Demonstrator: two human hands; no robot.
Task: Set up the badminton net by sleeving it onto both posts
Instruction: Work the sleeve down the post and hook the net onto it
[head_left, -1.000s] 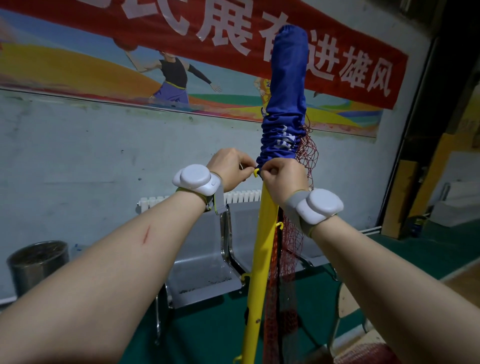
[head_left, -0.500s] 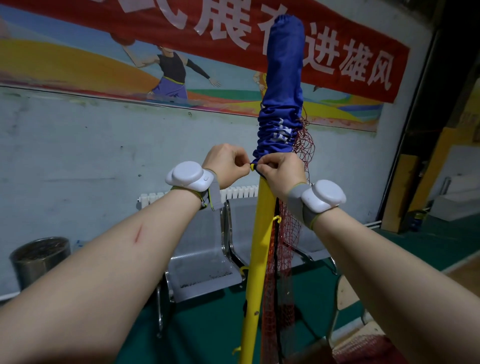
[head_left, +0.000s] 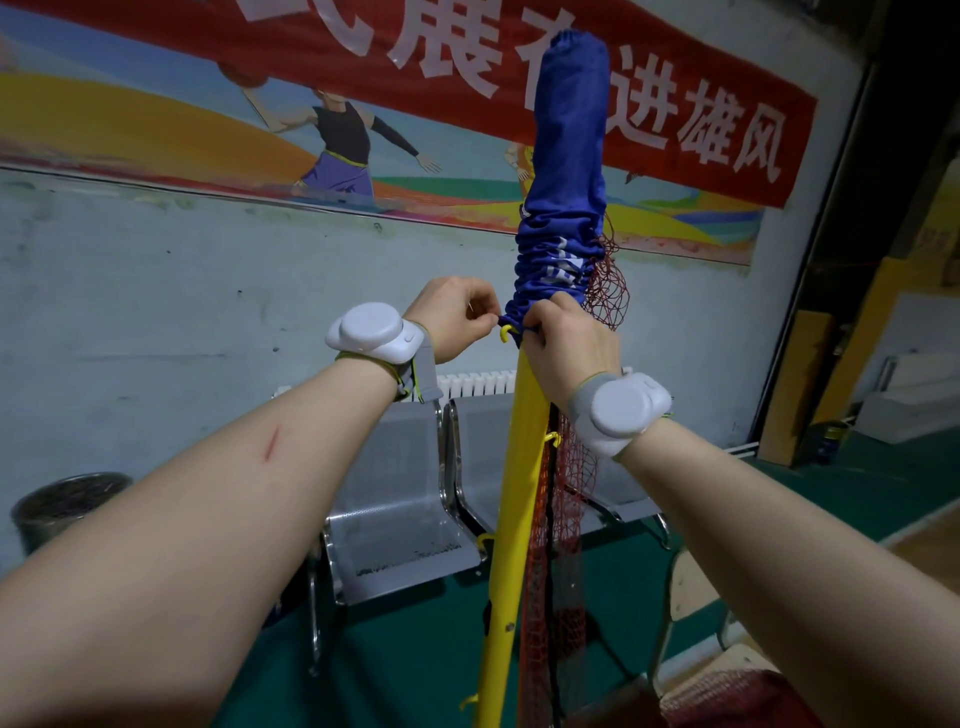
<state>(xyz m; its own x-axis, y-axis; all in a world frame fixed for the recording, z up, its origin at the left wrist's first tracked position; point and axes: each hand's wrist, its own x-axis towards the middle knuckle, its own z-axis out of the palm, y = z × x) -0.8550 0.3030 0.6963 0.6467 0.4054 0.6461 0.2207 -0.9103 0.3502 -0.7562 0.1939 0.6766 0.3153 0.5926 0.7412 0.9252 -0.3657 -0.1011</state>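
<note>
A yellow post (head_left: 519, 499) stands upright in front of me, with small yellow hooks down its side. The net's blue sleeve (head_left: 566, 176) covers the post's top and is bunched up at its lower end. Red netting (head_left: 556, 561) hangs from the sleeve down the post's right side. My left hand (head_left: 457, 317) pinches the sleeve's bottom hem on the left, just above a yellow hook (head_left: 506, 332). My right hand (head_left: 569, 343) grips the same hem on the right, against the post. Both wrists wear white devices.
A row of metal bench seats (head_left: 400, 509) and a white radiator (head_left: 478, 383) stand against the wall behind the post. A round metal bin (head_left: 67, 509) sits at the left. More red netting (head_left: 737, 696) lies bunched at the lower right on the green floor.
Both hands keep their hold on the sleeve's hem at about the same height on the post. The view has shifted slightly.
</note>
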